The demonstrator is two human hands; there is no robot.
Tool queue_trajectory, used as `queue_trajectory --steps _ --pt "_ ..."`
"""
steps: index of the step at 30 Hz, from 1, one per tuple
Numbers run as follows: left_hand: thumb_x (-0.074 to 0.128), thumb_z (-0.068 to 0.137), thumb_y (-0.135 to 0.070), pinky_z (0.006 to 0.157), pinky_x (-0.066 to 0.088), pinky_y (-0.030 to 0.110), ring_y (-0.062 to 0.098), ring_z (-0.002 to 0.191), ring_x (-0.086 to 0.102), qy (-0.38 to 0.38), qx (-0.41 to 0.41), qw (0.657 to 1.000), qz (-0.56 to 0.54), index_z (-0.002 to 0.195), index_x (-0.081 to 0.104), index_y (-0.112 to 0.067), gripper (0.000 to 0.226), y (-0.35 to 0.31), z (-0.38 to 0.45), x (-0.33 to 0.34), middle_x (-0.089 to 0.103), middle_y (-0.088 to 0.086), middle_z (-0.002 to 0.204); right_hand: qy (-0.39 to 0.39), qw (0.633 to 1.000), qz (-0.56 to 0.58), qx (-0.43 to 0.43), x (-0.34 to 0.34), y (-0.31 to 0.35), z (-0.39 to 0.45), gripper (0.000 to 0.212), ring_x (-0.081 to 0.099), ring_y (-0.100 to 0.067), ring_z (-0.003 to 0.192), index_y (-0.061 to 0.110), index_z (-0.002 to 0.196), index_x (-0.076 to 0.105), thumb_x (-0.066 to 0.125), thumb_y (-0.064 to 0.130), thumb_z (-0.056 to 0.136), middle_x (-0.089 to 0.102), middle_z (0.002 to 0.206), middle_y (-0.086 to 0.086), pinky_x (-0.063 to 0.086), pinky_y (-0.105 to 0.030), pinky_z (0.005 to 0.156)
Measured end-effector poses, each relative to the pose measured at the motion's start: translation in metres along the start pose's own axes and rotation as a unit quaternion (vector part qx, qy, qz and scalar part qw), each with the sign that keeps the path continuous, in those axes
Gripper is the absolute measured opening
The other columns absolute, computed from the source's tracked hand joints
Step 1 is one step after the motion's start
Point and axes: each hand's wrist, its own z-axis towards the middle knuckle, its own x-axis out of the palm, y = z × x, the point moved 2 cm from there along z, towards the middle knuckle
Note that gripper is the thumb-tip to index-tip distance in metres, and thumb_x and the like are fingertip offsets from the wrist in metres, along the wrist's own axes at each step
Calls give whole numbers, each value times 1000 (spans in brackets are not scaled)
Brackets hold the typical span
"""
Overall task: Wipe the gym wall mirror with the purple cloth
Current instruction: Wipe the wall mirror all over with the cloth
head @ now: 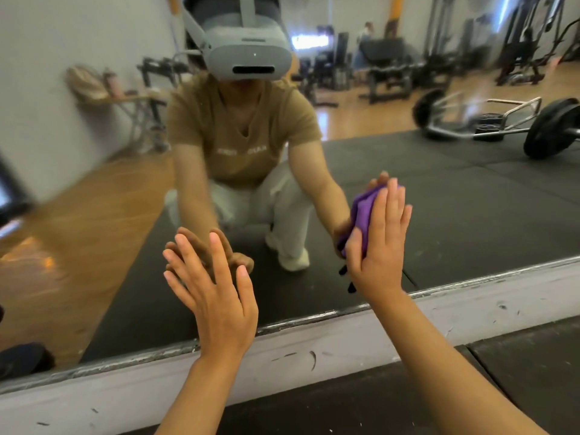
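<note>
Here, flat right hand [381,246], crumpled purple cloth [364,211], mirror [439,199]

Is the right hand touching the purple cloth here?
Touching. The head view shows the right hand flat on the purple cloth, pressing it against the mirror.

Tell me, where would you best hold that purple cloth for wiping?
Flat against its back, from the room side, as the right hand does: the cloth is bunched against the mirror, so a spread palm covers it.
</note>
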Motion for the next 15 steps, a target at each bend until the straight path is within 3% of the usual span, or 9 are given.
queue_trajectory --steps 5,8,11,15 --pt "34 106 -27 123 -12 51 42 152 -10 -8 -12 1000 -17 161 4 -11 65 -8 -1 4 -2 32 162 -40 999 1 13 3 -3 -1 57 6 -20 156 -19 144 29 33 22 105 21 161 -19 6 -40 126" --pt "37 105 -25 123 -11 51 42 152 -9 -8 -11 1000 -14 160 5 -9 66 -7 0 4 -2 32 162 39 999 -15 18 3 -26 -60 60 3 -23 156 -16 146 23 25 31 108 0 170 -3 5 -39 127" --pt "39 104 -25 123 -10 52 42 152 -10 -5 -9 1000 -15 161 3 -10 69 -7 -1 4 -2 32 162 130 988 -43 76 -9 -55 -116 66 -4 -19 156 -10 152 15 19 40 109 -10 169 4 -2 -35 126" --pt "38 104 -29 123 -9 52 35 153 -12 13 22 1000 -9 162 0 -16 70 -12 -2 4 -4 25 165 143 983 -42 106 -16 -65 -118 67 -9 -16 156 -7 154 9 20 41 109 -16 168 6 -6 -32 125"
